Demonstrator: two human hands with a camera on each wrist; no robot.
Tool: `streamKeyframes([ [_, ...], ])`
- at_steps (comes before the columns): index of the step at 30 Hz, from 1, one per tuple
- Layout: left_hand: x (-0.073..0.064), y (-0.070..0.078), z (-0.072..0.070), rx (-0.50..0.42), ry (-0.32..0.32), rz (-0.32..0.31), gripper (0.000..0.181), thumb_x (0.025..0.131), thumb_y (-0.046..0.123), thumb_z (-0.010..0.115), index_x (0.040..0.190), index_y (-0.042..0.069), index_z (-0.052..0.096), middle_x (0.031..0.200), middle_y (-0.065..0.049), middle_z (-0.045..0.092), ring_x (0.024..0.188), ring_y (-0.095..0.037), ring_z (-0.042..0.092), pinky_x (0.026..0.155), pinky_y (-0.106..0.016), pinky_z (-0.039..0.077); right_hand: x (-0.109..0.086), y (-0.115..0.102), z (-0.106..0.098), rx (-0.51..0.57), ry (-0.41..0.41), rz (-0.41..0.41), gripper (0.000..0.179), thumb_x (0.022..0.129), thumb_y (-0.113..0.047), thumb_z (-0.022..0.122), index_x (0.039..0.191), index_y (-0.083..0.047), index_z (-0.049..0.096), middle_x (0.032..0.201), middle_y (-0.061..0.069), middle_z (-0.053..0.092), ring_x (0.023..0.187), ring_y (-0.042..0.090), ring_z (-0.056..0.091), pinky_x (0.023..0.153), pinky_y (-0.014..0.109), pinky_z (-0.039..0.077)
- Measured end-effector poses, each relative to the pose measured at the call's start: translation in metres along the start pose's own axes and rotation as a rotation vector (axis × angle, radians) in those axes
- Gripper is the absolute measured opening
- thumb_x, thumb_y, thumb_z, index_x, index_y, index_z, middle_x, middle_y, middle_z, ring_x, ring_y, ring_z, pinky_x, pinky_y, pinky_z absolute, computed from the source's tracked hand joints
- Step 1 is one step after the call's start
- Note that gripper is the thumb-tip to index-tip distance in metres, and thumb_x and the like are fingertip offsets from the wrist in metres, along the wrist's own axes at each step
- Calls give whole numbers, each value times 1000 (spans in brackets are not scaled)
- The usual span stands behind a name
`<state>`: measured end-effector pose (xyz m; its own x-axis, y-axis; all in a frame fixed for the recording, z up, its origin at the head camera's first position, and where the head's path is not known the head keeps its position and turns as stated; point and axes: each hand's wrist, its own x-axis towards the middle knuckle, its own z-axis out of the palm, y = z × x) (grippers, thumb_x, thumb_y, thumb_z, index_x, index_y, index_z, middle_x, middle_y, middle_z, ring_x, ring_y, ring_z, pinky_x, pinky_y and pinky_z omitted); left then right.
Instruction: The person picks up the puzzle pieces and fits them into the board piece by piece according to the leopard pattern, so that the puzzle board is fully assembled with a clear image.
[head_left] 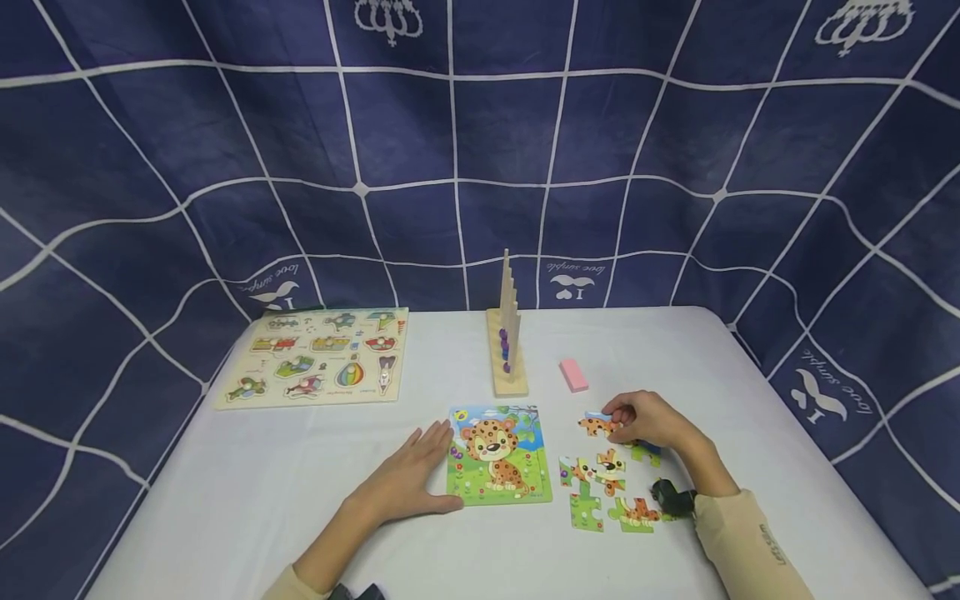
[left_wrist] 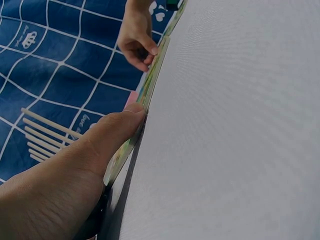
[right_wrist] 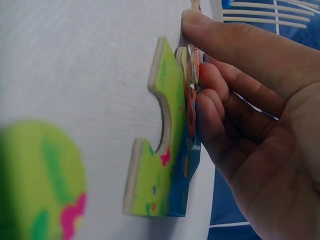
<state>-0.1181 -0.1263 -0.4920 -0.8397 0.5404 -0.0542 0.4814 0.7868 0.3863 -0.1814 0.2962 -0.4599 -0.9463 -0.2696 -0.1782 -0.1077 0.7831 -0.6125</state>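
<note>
Jigsaw piece [head_left: 595, 427], spotted orange w/ blue along its 12 edge, sits between 2 & 3 o'clock of leopard board [head_left: 534, 485]; long axis approx 9–3, free end pointing to 9. R hand [head_left: 651, 419] comes in from 3, fingers curled, pinching piece's 3 end betw. thumb & fingertips; can't tell if it's lifted. L hand [head_left: 411, 473] at 8 of board, flat, fingers spread & extended toward 1, thumb toward 3 at board's lower-L corner. Leopard on board upright, head to 12. Other loose pieces [head_left: 586, 511] at approx 4 of board, some partly behind R hand. Peg stand [head_left: 512, 386] at 12, base's long axis approx 12–6; pink block [head_left: 573, 376] betw. 1 & 2, axis approx 11–5; vehicle puzzle board [head_left: 321, 395] at 10.
</note>
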Motion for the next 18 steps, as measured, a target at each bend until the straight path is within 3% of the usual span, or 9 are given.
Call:
streamKeyframes([
  [18, 1, 0, 0, 5, 9, 9, 110, 75, 75, 60, 152, 4, 29, 161, -9, 25, 150, -25, 23, 124, -45, 18, -1, 8, 1, 27, 21, -71, 38, 72, -16, 84, 107, -5, 71, 81, 0, 60, 71, 11, 52, 59, 19, 47],
])
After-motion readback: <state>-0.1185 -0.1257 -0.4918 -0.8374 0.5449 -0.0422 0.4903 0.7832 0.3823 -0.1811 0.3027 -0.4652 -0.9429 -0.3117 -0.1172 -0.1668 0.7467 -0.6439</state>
